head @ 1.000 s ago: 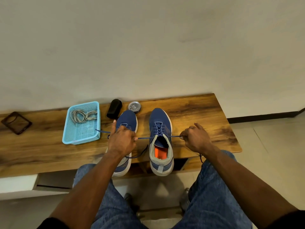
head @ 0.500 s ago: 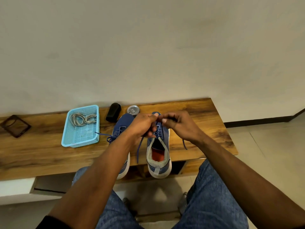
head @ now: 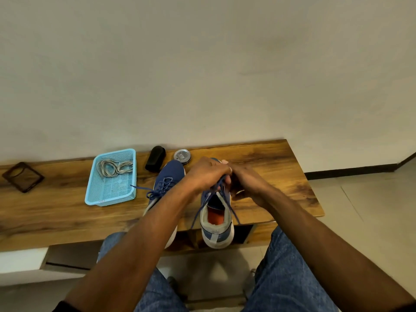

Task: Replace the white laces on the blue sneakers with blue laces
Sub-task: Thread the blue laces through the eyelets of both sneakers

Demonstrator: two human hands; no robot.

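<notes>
Left of the right sneaker (head: 217, 230) on the table (head: 281, 174), a blue basket (head: 99, 197) held white laces (head: 113, 168), its writing illegible; beside it stood the left sneaker (head: 167, 176). Above the right sneaker's tongue, left hand (head: 204, 174) and right hand (head: 246, 183) pinched the blue lace (head: 202, 206).

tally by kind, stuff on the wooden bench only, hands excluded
Blue sneakers: 2, left one, right one
Light blue mesh basket: 1
Bundle of white laces in the basket: 1
Black oblong object: 1
Round metal tin: 1
Dark square frame-like object: 1
Total: 7
</notes>
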